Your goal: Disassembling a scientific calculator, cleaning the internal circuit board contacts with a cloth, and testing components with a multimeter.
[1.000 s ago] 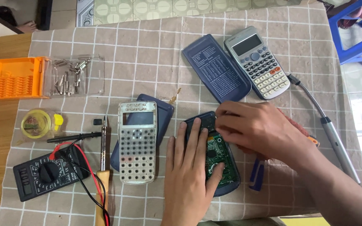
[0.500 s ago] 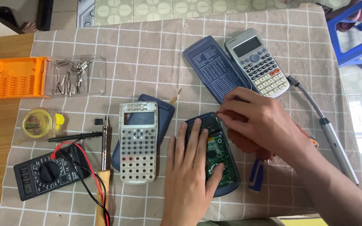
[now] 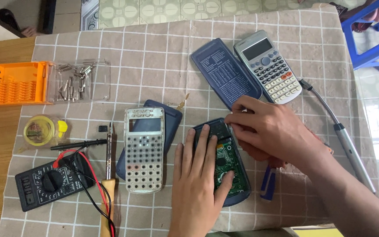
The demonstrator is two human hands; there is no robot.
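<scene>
Green circuit board shows inside the opened calculator, which lies flat on the checked cloth over the tabletop. The left hand lies spread and flat on it, pressing it down, not closed around anything. The right hand is bent over the top end of the calculator with its fingertips pinched close together there. It looks like the grip is on a small part, but the fingers hide it, so it is not sure.

A few things could go wrong. If the pinch pulls too hard, a thin part on the board could bend or snap. If the flat hand lets go, the calculator could slide on the cloth. A tiny piece could drop from the pinch and get lost in the folds.

Just left of the flat hand lies a grey keypad cover. Beyond that are a soldering iron and a black meter.
</scene>
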